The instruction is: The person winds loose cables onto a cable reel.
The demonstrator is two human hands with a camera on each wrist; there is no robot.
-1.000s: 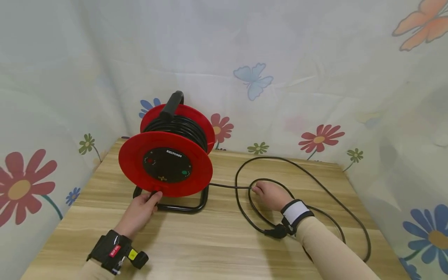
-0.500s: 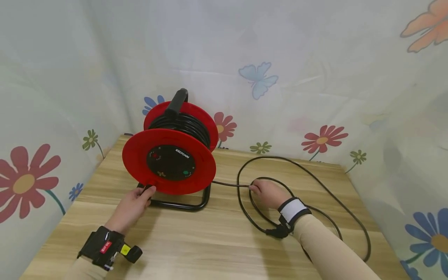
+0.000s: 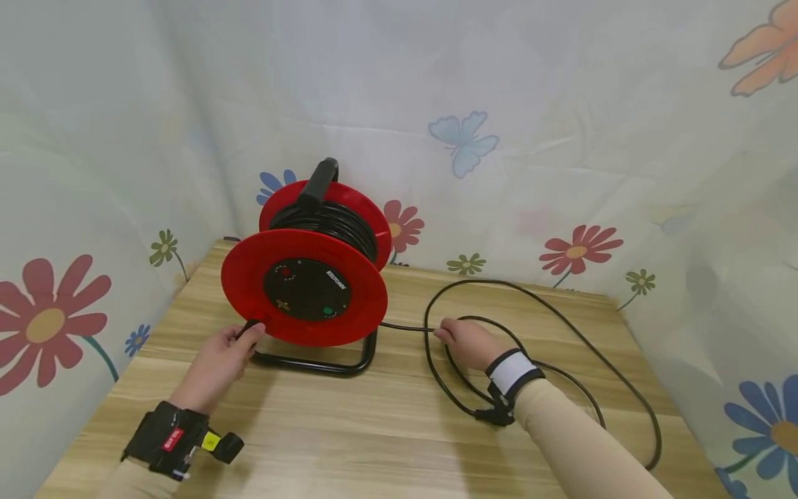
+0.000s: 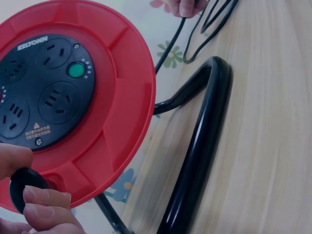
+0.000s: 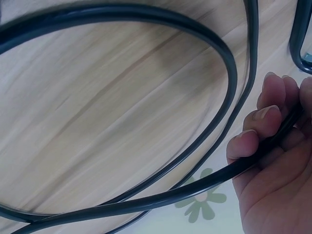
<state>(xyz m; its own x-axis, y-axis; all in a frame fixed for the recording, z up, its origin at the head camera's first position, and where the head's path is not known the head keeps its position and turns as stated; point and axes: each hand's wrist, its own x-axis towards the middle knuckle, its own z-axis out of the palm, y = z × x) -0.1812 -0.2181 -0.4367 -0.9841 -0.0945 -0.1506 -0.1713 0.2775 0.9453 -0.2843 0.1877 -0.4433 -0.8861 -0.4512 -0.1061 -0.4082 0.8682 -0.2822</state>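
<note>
A red cable reel (image 3: 246,287) with a black socket panel (image 3: 307,290) stands on its black tube frame (image 3: 312,365), with black cable wound between its two discs. My left hand (image 3: 215,364) pinches the black crank knob (image 4: 20,187) at the lower left of the front disc, thumb and fingers on either side of it. To the right of the reel, my right hand (image 3: 470,343) holds the black cable (image 5: 209,181) that runs out from the drum, with fingers curled round it in the right wrist view. The loose cable ends in a black plug (image 3: 495,414) below that hand.
Loose loops of cable (image 3: 564,315) spread over the right side of the wooden table (image 3: 349,443). Above the drum is the reel's black carrying handle (image 3: 319,184). A flowered curtain (image 3: 374,90) encloses the table's back and sides.
The reel's front disc has turned clockwise, the left hand moving left and slightly up with the knob. My right hand has shifted a little left toward the reel, still holding the cable.
</note>
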